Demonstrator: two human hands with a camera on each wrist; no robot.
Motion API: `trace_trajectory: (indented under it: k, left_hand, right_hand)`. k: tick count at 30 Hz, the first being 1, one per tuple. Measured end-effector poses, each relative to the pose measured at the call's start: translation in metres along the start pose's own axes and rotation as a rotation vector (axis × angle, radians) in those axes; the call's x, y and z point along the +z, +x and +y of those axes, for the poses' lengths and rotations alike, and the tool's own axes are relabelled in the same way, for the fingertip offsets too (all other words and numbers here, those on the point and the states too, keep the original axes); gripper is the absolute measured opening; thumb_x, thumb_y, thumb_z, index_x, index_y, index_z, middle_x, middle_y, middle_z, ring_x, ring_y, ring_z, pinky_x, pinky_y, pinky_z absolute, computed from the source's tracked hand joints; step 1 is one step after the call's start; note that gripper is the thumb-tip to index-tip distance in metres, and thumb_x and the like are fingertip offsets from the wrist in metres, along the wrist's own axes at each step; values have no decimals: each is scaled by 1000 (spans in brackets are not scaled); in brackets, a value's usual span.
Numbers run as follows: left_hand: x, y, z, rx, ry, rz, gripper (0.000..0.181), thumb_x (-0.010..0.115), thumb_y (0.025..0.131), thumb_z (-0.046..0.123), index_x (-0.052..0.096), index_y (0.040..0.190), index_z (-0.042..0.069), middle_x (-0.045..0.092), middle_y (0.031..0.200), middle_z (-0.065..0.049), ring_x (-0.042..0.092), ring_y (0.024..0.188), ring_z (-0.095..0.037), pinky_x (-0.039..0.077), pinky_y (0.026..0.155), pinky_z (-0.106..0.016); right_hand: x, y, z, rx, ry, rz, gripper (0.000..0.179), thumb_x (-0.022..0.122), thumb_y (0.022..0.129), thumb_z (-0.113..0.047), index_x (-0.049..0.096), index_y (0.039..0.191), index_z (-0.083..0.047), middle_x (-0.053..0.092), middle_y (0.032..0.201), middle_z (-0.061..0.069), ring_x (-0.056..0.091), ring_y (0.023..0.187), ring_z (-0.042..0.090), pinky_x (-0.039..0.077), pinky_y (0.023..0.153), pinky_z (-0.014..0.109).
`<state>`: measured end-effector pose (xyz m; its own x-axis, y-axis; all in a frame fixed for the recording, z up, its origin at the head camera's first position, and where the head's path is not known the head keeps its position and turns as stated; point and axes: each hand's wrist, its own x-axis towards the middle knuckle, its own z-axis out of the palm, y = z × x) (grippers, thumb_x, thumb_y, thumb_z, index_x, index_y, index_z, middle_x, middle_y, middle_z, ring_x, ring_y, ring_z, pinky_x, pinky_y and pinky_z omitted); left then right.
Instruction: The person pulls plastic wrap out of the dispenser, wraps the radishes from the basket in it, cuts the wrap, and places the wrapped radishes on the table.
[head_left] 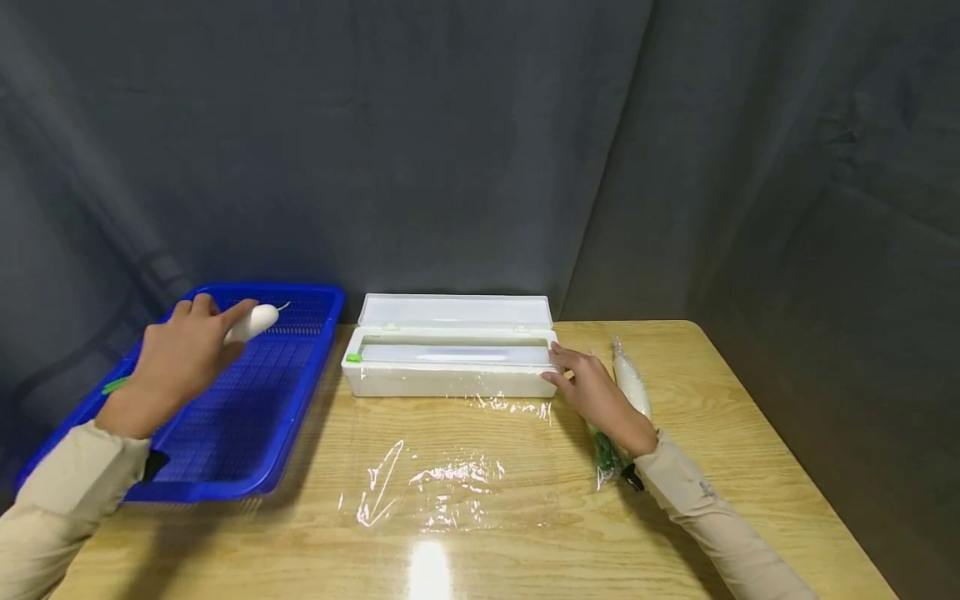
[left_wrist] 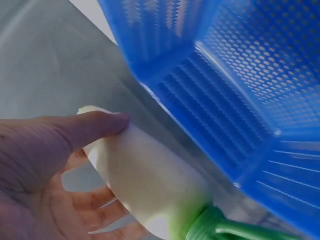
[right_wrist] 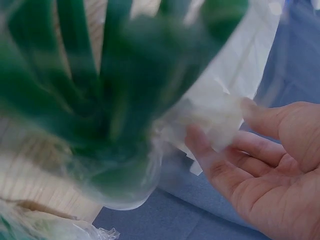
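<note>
My left hand (head_left: 183,354) grips a white radish (head_left: 258,321) over the blue basket (head_left: 330,337). In the left wrist view, the thumb lies across the radish (left_wrist: 150,170), near its pale tip, with the other fingers behind; its green top (left_wrist: 207,225) points away from the hand. My right hand (head_left: 592,392) holds the right end of a white cling film dispenser (head_left: 450,383), thumb at the front and a finger at the upper rim. The dispenser's lid (head_left: 453,310) stands open. From its front, clear film (head_left: 450,475) stretches over the table.
Beside my right forearm lies a film-wrapped white radish (head_left: 632,379), with wrapped green leaves (head_left: 606,454) nearby. Blurred leaves (right_wrist: 120,65) fill much of the right wrist view. A green slider (head_left: 353,357) sits at the dispenser's left end. Grey curtains (head_left: 450,150) hang behind the wooden table (head_left: 750,467).
</note>
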<state>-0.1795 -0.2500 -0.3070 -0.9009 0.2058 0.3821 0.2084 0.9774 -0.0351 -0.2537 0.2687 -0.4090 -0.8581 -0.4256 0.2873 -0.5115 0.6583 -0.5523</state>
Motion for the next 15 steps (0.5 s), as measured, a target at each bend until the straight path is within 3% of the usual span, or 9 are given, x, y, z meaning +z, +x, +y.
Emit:
trace_trajectory:
  k: [3, 6, 11, 15]
  left_hand:
    - [-4, -1, 19, 67, 17, 125, 60, 88, 76, 1, 62, 130, 8, 55, 95, -32, 57, 83, -54, 45, 43, -58]
    - [-6, 0, 42, 140, 34, 211, 62, 89, 74, 0, 64, 130, 10, 56, 94, -29, 57, 81, -51, 43, 43, -53]
    - [-12, 3, 86, 260, 69, 262, 67, 93, 71, 4, 66, 132, 14, 56, 94, -23, 55, 78, -41, 41, 48, -44]
    - [-17, 3, 121, 317, 86, 245, 68, 94, 71, 8, 66, 132, 18, 56, 97, -20, 52, 79, -35, 42, 53, -40]
  right_hand:
    - [1, 0, 0, -8, 11, -3, 38, 71, 98, -7, 65, 131, 12, 52, 148, 32, 71, 109, 44, 62, 72, 35]
    - [2, 1, 0, -17, 19, 1, 38, 71, 98, -6, 65, 131, 12, 52, 147, 32, 71, 109, 44, 63, 73, 35]
    - [4, 2, 0, -21, 28, 1, 39, 71, 98, -6, 64, 132, 13, 52, 147, 33, 73, 102, 41, 63, 74, 37]
    - [3, 2, 1, -22, 27, 5, 40, 71, 98, -6, 63, 133, 14, 52, 147, 33, 72, 106, 43, 63, 75, 37]
